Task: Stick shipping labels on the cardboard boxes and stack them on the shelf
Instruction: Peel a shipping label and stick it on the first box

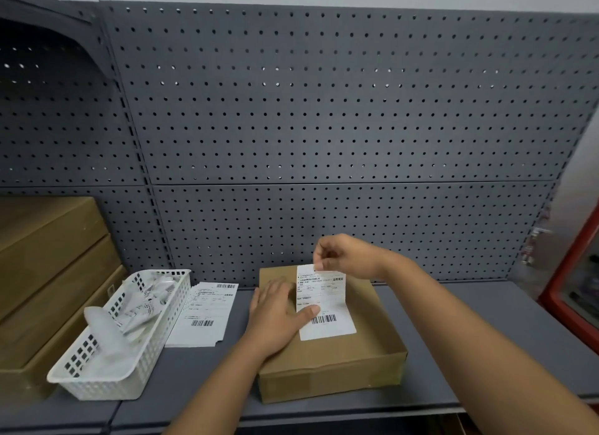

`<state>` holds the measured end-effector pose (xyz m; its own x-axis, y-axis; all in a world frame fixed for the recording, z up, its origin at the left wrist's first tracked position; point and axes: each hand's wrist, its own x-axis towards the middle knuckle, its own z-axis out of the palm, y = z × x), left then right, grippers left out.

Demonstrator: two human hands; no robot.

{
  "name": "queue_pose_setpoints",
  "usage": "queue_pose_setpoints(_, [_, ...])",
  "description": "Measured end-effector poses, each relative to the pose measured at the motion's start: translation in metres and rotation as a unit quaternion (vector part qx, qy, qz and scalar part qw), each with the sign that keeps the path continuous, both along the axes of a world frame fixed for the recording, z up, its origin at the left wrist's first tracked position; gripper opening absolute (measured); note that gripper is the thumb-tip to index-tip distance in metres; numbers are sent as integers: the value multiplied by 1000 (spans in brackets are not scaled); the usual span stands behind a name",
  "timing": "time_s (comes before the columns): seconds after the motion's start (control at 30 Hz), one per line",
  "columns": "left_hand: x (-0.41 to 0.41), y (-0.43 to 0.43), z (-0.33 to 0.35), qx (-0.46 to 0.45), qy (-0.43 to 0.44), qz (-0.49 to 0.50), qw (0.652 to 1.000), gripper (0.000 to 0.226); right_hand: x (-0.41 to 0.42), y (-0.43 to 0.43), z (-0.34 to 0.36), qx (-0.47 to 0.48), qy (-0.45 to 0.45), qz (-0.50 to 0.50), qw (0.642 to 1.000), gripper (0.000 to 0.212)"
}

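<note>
Grey metal shelf (486,321) holds the cardboard box (340,363) I am labelling, flat near the front edge, with other brown boxes (48,272) stacked at the far left. On its lid is the label (325,308), lower end down and upper end lifted clear, so I judge the sticking step half done. My left hand (275,314) lies flat, fingers straight, thumb pressing the label's lower part, while my right hand (343,256) pinches the top edge; next I should lower that edge and smooth upward without creasing.
</note>
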<state>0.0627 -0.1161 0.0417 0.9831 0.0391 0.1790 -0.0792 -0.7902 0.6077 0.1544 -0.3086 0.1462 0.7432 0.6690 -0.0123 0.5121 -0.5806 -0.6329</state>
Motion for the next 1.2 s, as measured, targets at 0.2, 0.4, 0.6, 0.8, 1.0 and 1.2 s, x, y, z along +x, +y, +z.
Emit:
queue_pose_setpoints(0.2, [6, 7, -7, -93, -12, -4, 996, 28, -31, -3, 6, -13, -81, -9, 997, 5])
queue_pose_setpoints(0.4, [2, 8, -4, -107, 0, -8, 994, 35, -45, -2, -4, 52, -129, -13, 990, 12])
queue_pose_setpoints(0.6, [-5, -5, 4, -12, -5, -10, 1000, 63, -38, -3, -18, 87, -119, -56, 987, 8])
queue_pose_setpoints(0.8, [-14, -9, 15, -44, 7, 13, 999, 93, -18, 8, -45, 60, -101, -128, 985, 9])
queue_pose_setpoints(1.0, [-13, -9, 8, -49, -5, -6, 999, 124, -1, 17, -53, 48, -76, -111, 990, 7])
queue_pose_setpoints(1.2, [-5, -9, 0, 40, 6, -33, 999, 96, 17, 19, -78, 41, -69, -93, 992, 5])
